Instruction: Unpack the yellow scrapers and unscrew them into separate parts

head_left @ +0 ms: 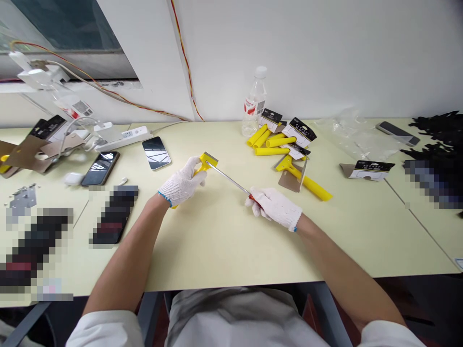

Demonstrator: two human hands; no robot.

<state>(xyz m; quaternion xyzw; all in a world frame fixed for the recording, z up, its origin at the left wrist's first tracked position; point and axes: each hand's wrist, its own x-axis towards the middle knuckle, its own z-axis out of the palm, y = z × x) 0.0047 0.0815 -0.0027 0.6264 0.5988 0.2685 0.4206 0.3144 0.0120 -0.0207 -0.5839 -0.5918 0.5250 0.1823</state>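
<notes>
My left hand, in a white knit glove, is closed around a yellow scraper with a metal edge at its head. My right hand, gloved too, grips the red handle of a screwdriver. Its long shaft points up and left, and the tip meets the scraper's head; whether it sits in a screw is too small to tell. Right of my hands, another yellow scraper lies by a piece of brown card. Several yellow handles with black-and-white card packaging are piled behind it.
A clear plastic bottle stands by the wall. Phones lie at the left, near a white power strip with cables. Crumpled plastic, folded card and black gloves lie at the right. Small metal pieces are far left.
</notes>
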